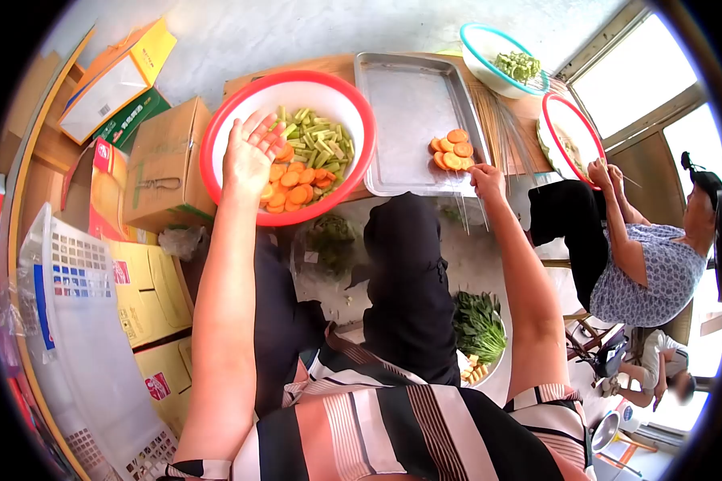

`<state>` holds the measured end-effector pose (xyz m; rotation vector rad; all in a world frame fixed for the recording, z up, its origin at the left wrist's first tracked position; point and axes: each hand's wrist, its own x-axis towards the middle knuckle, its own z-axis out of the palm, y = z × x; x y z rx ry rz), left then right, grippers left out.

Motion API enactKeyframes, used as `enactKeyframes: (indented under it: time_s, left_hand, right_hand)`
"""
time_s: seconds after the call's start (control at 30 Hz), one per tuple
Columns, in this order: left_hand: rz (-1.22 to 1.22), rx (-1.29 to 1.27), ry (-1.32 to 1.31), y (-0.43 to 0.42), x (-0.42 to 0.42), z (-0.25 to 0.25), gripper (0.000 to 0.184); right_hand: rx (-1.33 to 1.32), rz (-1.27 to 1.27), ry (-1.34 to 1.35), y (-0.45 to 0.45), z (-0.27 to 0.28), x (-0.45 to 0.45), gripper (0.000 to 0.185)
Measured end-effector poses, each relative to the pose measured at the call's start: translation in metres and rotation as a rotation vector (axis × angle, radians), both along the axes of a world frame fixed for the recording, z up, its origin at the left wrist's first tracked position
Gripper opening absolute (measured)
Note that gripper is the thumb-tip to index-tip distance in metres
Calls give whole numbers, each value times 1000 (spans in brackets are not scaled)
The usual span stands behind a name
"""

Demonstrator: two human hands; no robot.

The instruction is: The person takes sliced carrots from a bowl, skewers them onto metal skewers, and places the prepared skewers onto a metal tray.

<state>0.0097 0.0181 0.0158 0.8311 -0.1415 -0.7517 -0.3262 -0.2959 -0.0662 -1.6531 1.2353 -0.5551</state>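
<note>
My left hand [253, 152] is over the red-rimmed basin [367, 128], palm up with its fingers stretched out. Beneath and beside it lie orange carrot slices [295, 183], and cut green vegetable strips [325, 144] fill the far side of the basin. At the near right corner of the metal tray [405, 112], my right hand [487, 181] is closed in a pinch around thin skewers [464, 210]. Their ends stick out past the tray's near edge. Several carrot slices [452, 150] are bunched on the tray just left of that hand; whether all are threaded is hard to tell.
More bare skewers [501, 132] lie right of the tray. A turquoise-rimmed basin [477, 60] with green pieces stands behind, and another red-rimmed basin [565, 120] is near a seated person [650, 256]. Cardboard boxes [164, 160] line the left; leafy greens [480, 329] sit below.
</note>
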Motion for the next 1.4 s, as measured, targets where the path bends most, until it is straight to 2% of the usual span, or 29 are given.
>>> enactKeyframes:
  time_s: [0.07,0.23,0.3,0.33,0.4,0.43,0.57,0.63,0.67,0.83,0.9,1.1,1.2,1.4]
  left_hand:
    - [-22,3,-16,-3,2,1,49]
    - [-58,13,-36,-5,-1,0,48]
    - [-70,13,-35,-6,-2,0,48]
    - [-81,3,-40,-6,-2,-1,48]
    - [-98,-14,-49,-6,-1,-2,47]
    - [-104,-13,-47,-5,0,-3,47]
    - [-88,1,-45,-5,1,-3,45]
    - [-109,8,-49,-5,2,-4,43]
    - [-117,8,-48,-4,3,-5,43]
    - [-158,2,-71,-7,2,-6,42]
    - [-165,11,-70,-11,0,-6,42]
    - [-166,60,-81,-22,-5,-4,42]
    - [-170,72,-87,-26,-7,-3,42]
    - [-168,107,-116,-32,-13,3,41]
  right_hand:
    - [-85,-30,182,-6,-8,-3,15]
    - [-155,-10,338,-14,-24,-19,17]
    - [-376,-9,436,-16,-33,-27,18]
    - [-374,-13,439,-14,-32,-31,18]
    - [-537,24,450,-11,-26,-42,20]
    - [-535,18,454,-11,-20,-48,20]
    - [-258,-65,387,-25,0,-80,21]
    - [-427,-136,381,-48,-17,-101,20]
    - [-268,-179,361,-52,-14,-112,19]
    - [-225,-248,434,-77,-35,-125,18]
    - [-476,-224,480,-84,-49,-120,20]
    - [-403,-252,571,-89,-53,-89,19]
    - [-448,-137,598,-85,-44,-80,18]
    - [-458,-113,689,-100,-50,-78,22]
